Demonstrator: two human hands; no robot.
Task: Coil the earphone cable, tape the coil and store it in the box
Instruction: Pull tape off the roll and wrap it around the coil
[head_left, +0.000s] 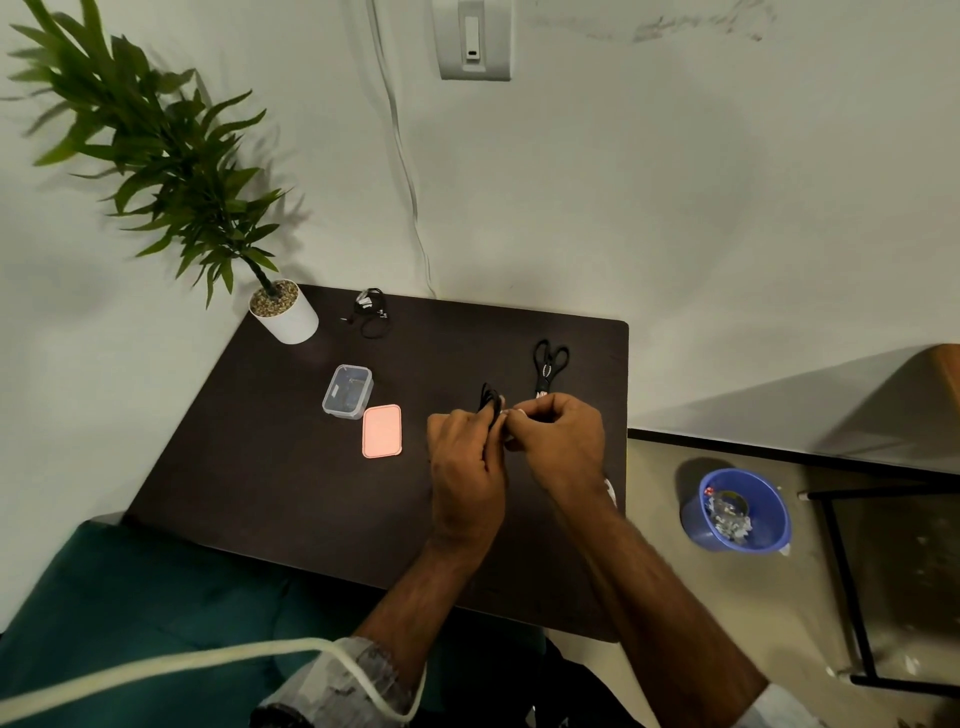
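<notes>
A black earphone cable coil sticks up between my two hands above the dark table. My left hand is shut on the coil from the left. My right hand pinches something pale, likely tape, right against the coil; the detail is too small to tell. A clear plastic box stands open left of my hands, with its pink lid lying flat beside it. A second black earphone bundle lies at the table's far edge.
Black scissors lie just beyond my right hand. A potted plant stands at the far left corner. A blue bin with scraps sits on the floor to the right, next to a black metal frame.
</notes>
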